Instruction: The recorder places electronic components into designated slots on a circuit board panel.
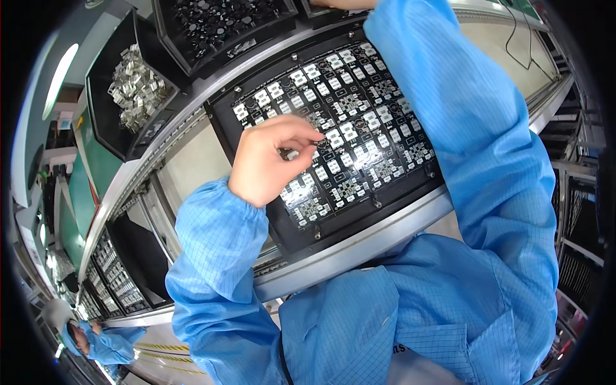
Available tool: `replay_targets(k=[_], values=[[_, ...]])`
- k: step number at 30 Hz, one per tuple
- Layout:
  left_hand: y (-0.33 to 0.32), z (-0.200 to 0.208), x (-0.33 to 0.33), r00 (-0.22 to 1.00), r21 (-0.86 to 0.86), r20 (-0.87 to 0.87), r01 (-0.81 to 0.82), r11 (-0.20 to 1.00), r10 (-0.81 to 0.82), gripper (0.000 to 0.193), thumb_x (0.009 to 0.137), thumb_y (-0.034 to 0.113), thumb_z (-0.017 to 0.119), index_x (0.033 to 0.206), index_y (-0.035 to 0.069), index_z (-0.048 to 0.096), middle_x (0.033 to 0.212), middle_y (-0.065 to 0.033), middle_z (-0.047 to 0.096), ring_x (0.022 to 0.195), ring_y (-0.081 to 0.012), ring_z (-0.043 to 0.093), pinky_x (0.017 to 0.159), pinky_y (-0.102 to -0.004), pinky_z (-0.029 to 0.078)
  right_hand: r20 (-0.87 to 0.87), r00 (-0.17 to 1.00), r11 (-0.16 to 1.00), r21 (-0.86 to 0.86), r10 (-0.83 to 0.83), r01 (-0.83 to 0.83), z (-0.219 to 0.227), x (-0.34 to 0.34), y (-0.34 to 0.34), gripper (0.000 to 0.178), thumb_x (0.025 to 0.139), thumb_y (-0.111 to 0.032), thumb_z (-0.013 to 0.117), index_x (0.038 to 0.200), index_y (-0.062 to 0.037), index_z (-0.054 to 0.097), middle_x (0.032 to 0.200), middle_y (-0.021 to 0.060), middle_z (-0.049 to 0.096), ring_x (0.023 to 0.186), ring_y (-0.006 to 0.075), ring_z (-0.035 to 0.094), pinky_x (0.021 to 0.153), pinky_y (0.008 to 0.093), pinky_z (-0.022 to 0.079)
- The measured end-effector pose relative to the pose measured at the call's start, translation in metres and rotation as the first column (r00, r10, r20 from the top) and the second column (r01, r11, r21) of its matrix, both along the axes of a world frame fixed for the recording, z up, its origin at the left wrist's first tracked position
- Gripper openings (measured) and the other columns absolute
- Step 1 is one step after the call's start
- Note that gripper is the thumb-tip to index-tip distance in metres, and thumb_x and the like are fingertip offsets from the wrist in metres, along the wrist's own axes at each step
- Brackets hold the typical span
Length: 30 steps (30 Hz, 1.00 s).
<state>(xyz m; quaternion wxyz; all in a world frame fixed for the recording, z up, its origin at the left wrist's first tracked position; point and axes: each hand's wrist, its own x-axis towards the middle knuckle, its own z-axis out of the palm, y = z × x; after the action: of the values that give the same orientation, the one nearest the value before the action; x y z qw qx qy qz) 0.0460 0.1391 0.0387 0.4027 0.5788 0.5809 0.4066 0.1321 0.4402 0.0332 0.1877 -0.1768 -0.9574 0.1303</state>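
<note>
On a black carrier point(346, 223), between metal rails point(359, 247), lies a dark circuit panel point(350, 151), which is set with many white parts in slanting rows. Above the middle of this panel is the left hand point(269, 160), its wrist inside a blue checked sleeve point(218, 224). The grip of this hand is nearly closed: thumb and forefinger are bent toward each other, with the tips close together near a small dark spot, but I cannot tell if they pinch something. The right hand point(346, 3) is cut by the upper edge, beyond the far side of the panel, so the state of its grip I cannot tell. Near the upper left stands a black bin point(151, 48) of silver metal parts point(138, 93); just beside it, another bin point(168, 38) contains black round parts point(221, 19). Well apart, at lower left, is a co-worker point(106, 346) in blue.
</note>
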Motion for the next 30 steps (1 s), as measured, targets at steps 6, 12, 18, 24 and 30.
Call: replay_targets(k=[6,12,18,24,30], values=[[-0.001,0.006,0.003,0.959,0.060,-0.284,-0.012,0.998,0.029,0.025,0.071,-0.006,0.069,0.095,0.003,0.069,0.087,-0.0076,0.068,0.080,-0.0156,0.064,0.073,-0.0287,0.051,0.171,0.985,0.994,-0.104,-0.027,0.045,0.033,0.004,-0.022,0.016,0.074,-0.007,0.060,0.086,-0.0003,0.068,0.079,0.0212,0.066,0.077,0.0344,0.064,0.072,0.0393,0.051],[0.005,0.002,0.002,0.869,0.170,-0.496,0.106,0.980,-0.008,0.030,0.068,-0.003,0.071,0.096,0.006,0.069,0.086,-0.0062,0.069,0.081,-0.0219,0.064,0.075,-0.0320,0.050,0.019,0.999,0.990,-0.134,-0.038,0.041,0.036,0.014,-0.018,0.014,0.067,-0.002,0.059,0.077,-0.0024,0.069,0.072,0.0186,0.065,0.070,0.0324,0.064,0.066,0.0373,0.051],[0.005,0.003,0.003,0.823,0.178,-0.568,0.162,0.971,-0.033,0.032,0.068,-0.003,0.070,0.098,0.007,0.068,0.085,-0.0060,0.068,0.080,-0.0224,0.063,0.074,-0.0336,0.049,-0.211,0.977,1.000,-0.014,0.020,-0.023,0.026,0.011,-0.016,0.013,0.067,-0.002,0.058,0.076,-0.0023,0.068,0.072,0.0180,0.065,0.070,0.0325,0.064,0.067,0.0369,0.052],[0.009,0.011,0.011,0.732,0.243,-0.681,0.254,0.936,-0.022,0.035,0.066,-0.001,0.065,0.100,0.008,0.067,0.080,-0.0045,0.064,0.078,-0.0227,0.059,0.070,-0.0342,0.048,-0.248,0.968,1.000,0.015,0.027,-0.025,0.029,0.014,-0.015,0.014,0.068,-0.002,0.057,0.076,-0.0021,0.068,0.074,0.0181,0.065,0.073,0.0326,0.065,0.069,0.0374,0.052],[0.013,0.017,0.016,0.648,0.221,-0.760,0.332,0.917,-0.051,0.040,0.064,0.000,0.059,0.103,0.005,0.064,0.080,-0.0055,0.063,0.079,-0.0240,0.059,0.069,-0.0347,0.049,-0.244,0.970,0.999,0.038,0.008,0.002,0.036,0.020,-0.015,0.013,0.069,-0.003,0.058,0.078,-0.0017,0.068,0.076,0.0177,0.065,0.075,0.0326,0.065,0.070,0.0370,0.052]])
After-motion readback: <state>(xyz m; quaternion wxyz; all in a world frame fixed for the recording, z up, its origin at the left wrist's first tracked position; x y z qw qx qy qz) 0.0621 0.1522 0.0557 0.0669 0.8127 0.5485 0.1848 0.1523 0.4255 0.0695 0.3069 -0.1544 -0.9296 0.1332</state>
